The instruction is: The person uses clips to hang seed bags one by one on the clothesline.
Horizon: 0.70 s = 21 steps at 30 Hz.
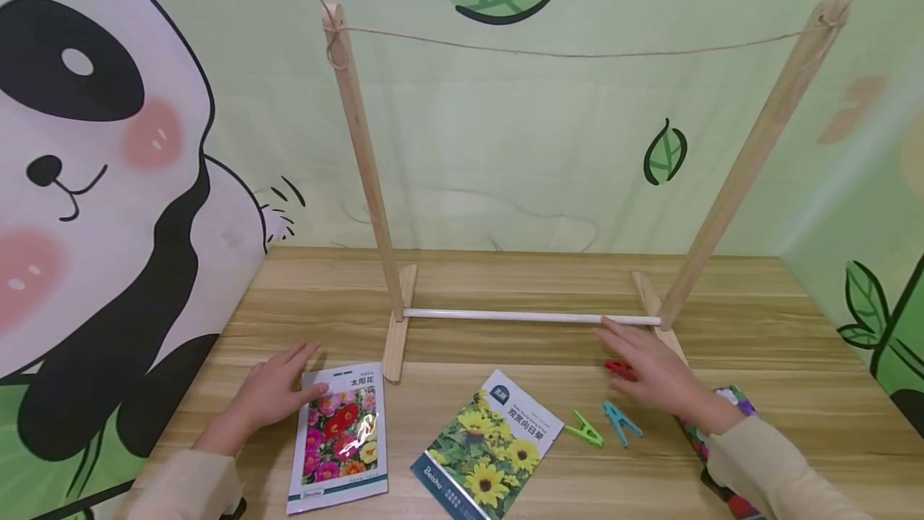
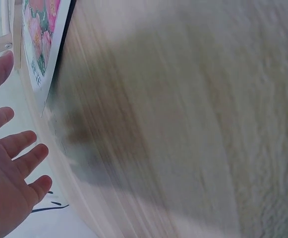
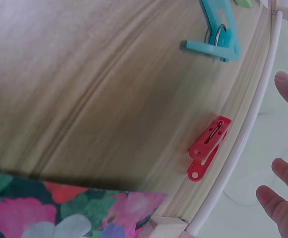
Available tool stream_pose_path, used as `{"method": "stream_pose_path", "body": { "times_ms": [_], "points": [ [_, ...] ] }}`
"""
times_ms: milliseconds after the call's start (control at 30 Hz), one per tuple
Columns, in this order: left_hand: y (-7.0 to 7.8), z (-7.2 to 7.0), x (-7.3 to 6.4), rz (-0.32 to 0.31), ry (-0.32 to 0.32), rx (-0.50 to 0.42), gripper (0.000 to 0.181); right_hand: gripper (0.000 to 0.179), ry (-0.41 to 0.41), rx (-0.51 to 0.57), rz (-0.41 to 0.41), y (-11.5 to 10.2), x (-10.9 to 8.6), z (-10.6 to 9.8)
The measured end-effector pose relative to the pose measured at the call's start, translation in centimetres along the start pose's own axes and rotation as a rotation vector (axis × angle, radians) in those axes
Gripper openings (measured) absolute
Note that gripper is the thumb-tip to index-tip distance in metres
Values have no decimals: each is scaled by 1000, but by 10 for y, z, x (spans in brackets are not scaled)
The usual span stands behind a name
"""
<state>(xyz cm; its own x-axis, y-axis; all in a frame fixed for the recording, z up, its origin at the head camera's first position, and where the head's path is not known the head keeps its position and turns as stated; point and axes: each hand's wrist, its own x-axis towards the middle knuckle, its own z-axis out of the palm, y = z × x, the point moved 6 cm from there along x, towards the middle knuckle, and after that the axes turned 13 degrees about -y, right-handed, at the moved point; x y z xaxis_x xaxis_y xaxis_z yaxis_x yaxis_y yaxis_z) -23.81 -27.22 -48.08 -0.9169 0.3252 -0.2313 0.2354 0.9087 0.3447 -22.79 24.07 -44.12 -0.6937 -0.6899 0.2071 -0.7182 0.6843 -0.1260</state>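
My left hand (image 1: 270,387) is held with straight, spread fingers at the left edge of a seed packet with pink and red flowers (image 1: 342,436); its thumb overlaps the packet's upper corner in the head view. My right hand (image 1: 653,367) hovers with extended fingers over a red clothespin (image 1: 621,369), partly hidden in the head view but whole in the right wrist view. A green clothespin (image 1: 585,429) and a blue clothespin (image 1: 621,424) lie just nearer. Between the hands lies a tilted sunflower seed packet (image 1: 491,448). Neither hand holds anything.
A wooden stand with a left post (image 1: 364,159), a right post (image 1: 751,167) and a white crossbar (image 1: 520,316) stands at the back. Twine (image 1: 577,54) sags between the post tops. A flower-patterned item (image 3: 79,210) lies under the right forearm. A printed backdrop (image 1: 520,151) hangs behind.
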Motion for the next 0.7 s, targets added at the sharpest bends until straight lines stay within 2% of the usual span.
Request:
{"method": "stream_pose_path", "body": {
  "times_ms": [433,700],
  "points": [
    [1,0,-1,-7,7,-5,69,79,-105,80,66,-6,2,6],
    [-3,0,-1,-17,19,-30,70,78,-143,102,58,-9,4,9]
  ]
}}
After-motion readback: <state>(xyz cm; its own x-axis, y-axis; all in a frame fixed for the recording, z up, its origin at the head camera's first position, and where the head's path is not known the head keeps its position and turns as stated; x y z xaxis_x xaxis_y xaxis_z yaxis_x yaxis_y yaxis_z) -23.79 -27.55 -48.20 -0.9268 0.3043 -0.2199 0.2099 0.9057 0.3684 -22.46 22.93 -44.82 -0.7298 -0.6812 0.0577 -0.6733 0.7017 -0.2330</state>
